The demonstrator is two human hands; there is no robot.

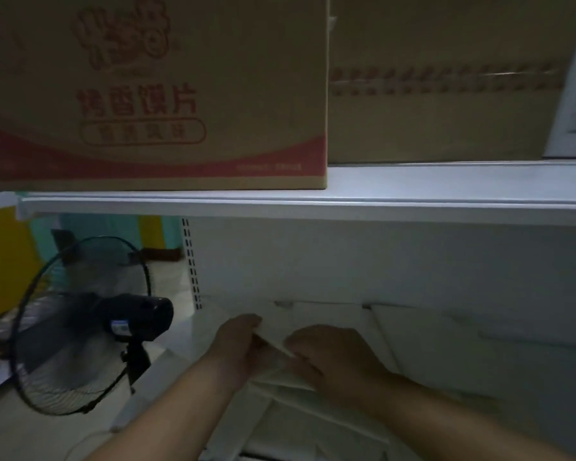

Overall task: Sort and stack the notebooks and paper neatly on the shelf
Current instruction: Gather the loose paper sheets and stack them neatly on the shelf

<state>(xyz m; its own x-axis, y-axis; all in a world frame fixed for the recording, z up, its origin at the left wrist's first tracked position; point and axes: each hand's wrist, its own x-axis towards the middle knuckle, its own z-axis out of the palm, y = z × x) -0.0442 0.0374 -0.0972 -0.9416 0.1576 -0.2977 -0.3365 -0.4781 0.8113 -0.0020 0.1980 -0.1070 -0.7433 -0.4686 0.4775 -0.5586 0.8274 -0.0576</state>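
Observation:
White sheets of paper (300, 387) lie in a loose pile on the lower white shelf (529, 394), dim and hard to tell apart. My left hand (236, 347) grips the left edge of a lifted sheet, fingers curled round it. My right hand (333, 361) lies on the same pile just to the right, fingers bent over the paper's raised edge. More white sheets or notebooks (429, 331) rest flat further right on the shelf. The lower parts of the pile are hidden by my forearms.
The upper shelf board (313, 202) juts out just above my hands. On it stand a printed cardboard box (153, 94) and a plain taped box (446, 94). A black standing fan (90, 324) is close at the left.

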